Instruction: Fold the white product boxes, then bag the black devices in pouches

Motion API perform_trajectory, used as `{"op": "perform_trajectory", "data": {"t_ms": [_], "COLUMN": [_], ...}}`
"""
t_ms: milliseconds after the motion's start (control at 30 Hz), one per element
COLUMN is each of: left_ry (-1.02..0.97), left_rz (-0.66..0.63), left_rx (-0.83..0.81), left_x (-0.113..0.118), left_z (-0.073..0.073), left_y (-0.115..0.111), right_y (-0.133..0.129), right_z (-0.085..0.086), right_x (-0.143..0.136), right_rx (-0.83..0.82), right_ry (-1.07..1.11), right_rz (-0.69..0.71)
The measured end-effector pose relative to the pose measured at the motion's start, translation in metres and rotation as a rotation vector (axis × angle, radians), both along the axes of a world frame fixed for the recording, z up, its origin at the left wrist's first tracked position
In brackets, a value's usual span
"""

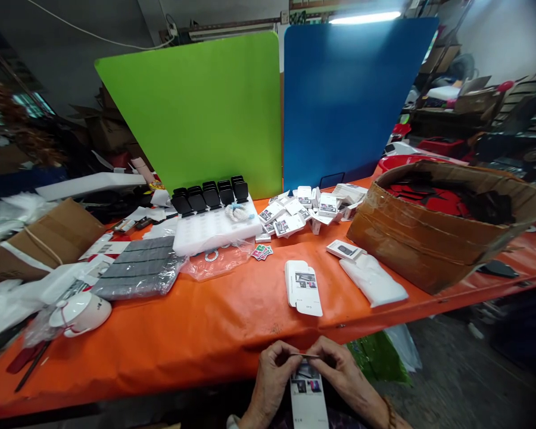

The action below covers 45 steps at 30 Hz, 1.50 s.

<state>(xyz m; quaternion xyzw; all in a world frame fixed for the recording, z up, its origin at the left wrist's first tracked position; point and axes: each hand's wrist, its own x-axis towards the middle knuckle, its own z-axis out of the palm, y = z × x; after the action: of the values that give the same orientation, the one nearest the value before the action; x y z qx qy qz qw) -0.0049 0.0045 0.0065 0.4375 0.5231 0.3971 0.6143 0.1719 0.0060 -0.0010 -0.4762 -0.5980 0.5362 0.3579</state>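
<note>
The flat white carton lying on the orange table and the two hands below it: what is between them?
In the head view, only bare orange table cover lies between the flat carton and the left hand and right hand, which pinch another carton.

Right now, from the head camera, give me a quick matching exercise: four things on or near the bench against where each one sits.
Things:
1. flat white carton
2. cardboard box
3. black holders
4. printed card

Places:
A. row in front of the green board
B. far right on the orange table
C. between left hand and right hand
D. lying alone mid-table, near the front edge

Pairs: 1-D, 2-B, 3-A, 4-C
</note>
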Motion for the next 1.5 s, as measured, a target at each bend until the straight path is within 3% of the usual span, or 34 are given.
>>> {"op": "perform_trajectory", "data": {"t_ms": [133, 267, 467, 633, 833, 1000, 1133, 1200, 1267, 1333, 1400, 1467, 1500], "left_ry": [0.168, 0.108, 0.007, 0.028, -0.106, -0.158, -0.111, -0.064, -0.035, -0.036, -0.038, -0.018, -0.002], "left_rz": [0.023, 0.035, 0.072, 0.008, -0.037, -0.027, 0.072, 0.197, 0.294, 0.337, 0.35, 0.358, 0.355], "left_rx": [0.067, 0.029, -0.02, -0.068, -0.128, -0.118, 0.019, 0.094, 0.121, 0.131, 0.147, 0.161, 0.16], "left_x": [0.0, 0.003, 0.009, 0.004, -0.002, 0.0, -0.002, -0.007, -0.015, -0.021, -0.024, -0.022, -0.02], "left_z": [-0.002, -0.002, -0.002, 0.002, -0.015, -0.022, -0.008, -0.001, 0.003, 0.004, 0.003, 0.001, 0.001], "left_y": [-0.008, -0.009, 0.004, 0.005, -0.009, -0.016, -0.005, 0.007, 0.018, 0.028, 0.033, 0.034, 0.034], "right_y": [-0.009, -0.012, 0.0, 0.001, -0.012, -0.018, 0.01, 0.042, 0.086, 0.134, 0.178, 0.211, 0.221], "right_z": [-0.003, -0.004, -0.001, -0.011, -0.019, -0.011, 0.016, 0.04, 0.071, 0.105, 0.135, 0.154, 0.158], "right_x": [-0.001, -0.001, -0.001, -0.002, 0.0, 0.001, 0.003, 0.004, 0.003, 0.001, -0.002, -0.007, -0.01], "right_rx": [0.151, 0.148, -0.099, -0.224, -0.173, -0.083, -0.079, -0.041, 0.052, 0.185, 0.357, 0.51, 0.548], "right_ry": [-0.034, -0.058, 0.055, 0.176, 0.117, -0.011, -0.136, -0.211, -0.253, -0.245, -0.19, -0.153, -0.203], "right_rz": [0.027, -0.02, -0.057, -0.018, 0.014, 0.072, 0.186, 0.26, 0.24, 0.093, -0.16, -0.384, -0.422]}}
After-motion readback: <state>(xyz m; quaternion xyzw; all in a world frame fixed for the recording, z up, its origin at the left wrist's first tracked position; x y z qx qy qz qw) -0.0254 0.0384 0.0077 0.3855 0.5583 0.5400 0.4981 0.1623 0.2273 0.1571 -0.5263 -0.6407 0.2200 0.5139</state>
